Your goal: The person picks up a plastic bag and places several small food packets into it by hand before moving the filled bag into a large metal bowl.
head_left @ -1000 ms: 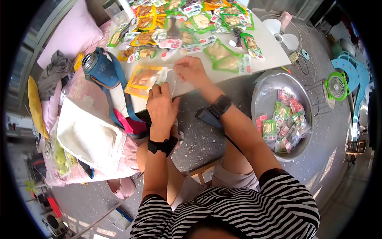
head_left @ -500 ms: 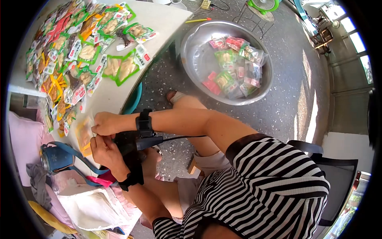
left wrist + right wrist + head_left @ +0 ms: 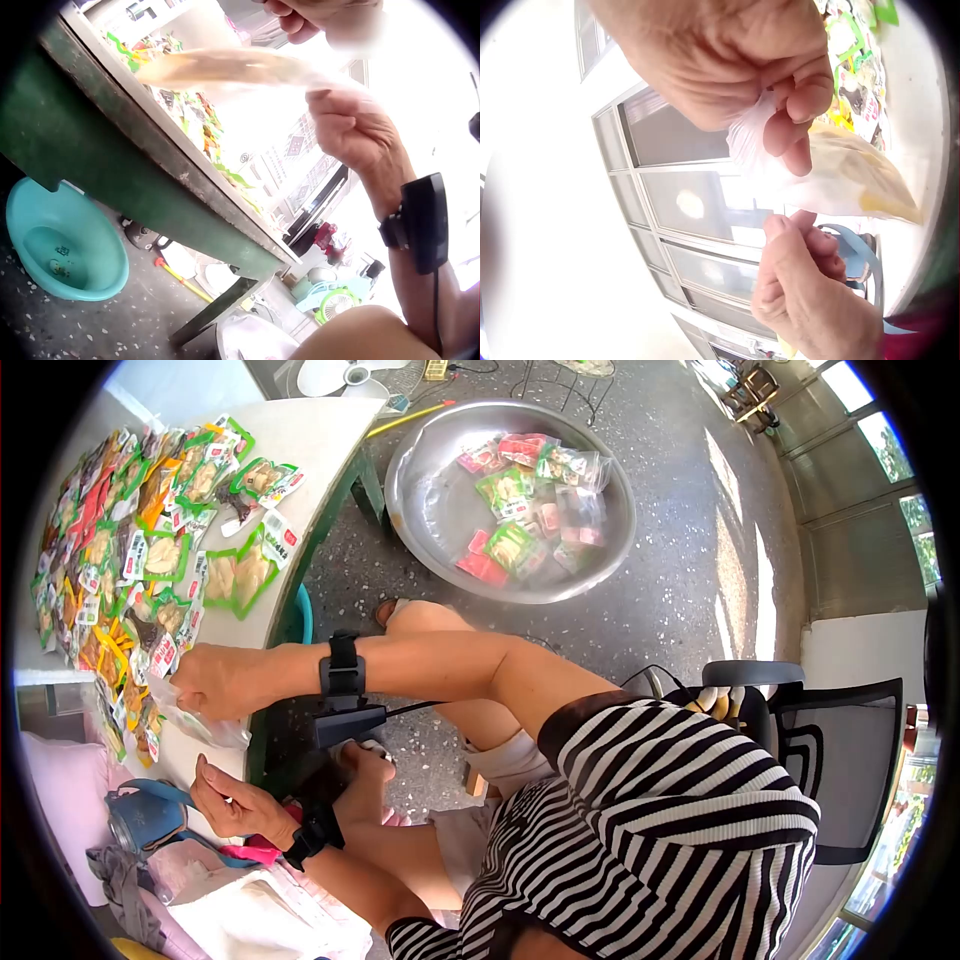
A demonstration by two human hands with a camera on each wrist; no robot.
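Note:
My right hand (image 3: 220, 682) grips the gathered end of a clear plastic bag (image 3: 195, 720) beside the table edge. In the right wrist view an orange-yellow packet (image 3: 855, 169) shows through the bag, which stretches out sideways from the fist. The left wrist view catches the same bag (image 3: 225, 69) edge-on, above the tabletop. Below it, my left hand (image 3: 238, 802) is apart from the bag, its fingers loosely bent and nothing seen between them. Many sealed snack packets (image 3: 160, 555) with green, orange and red edges cover the white table (image 3: 300, 445).
A large metal basin (image 3: 420, 540) with several bagged packets stands on the floor to the right of the table. A turquoise basin (image 3: 105, 259) sits under the table's edge. On the left are a blue bottle pouch (image 3: 150, 815) and white cloth (image 3: 270, 905). An office chair (image 3: 840, 760) stands behind.
Both hands were together at the bag on the table. Now the right hand has lifted it and the left hand has drawn away toward me. The head view has turned right.

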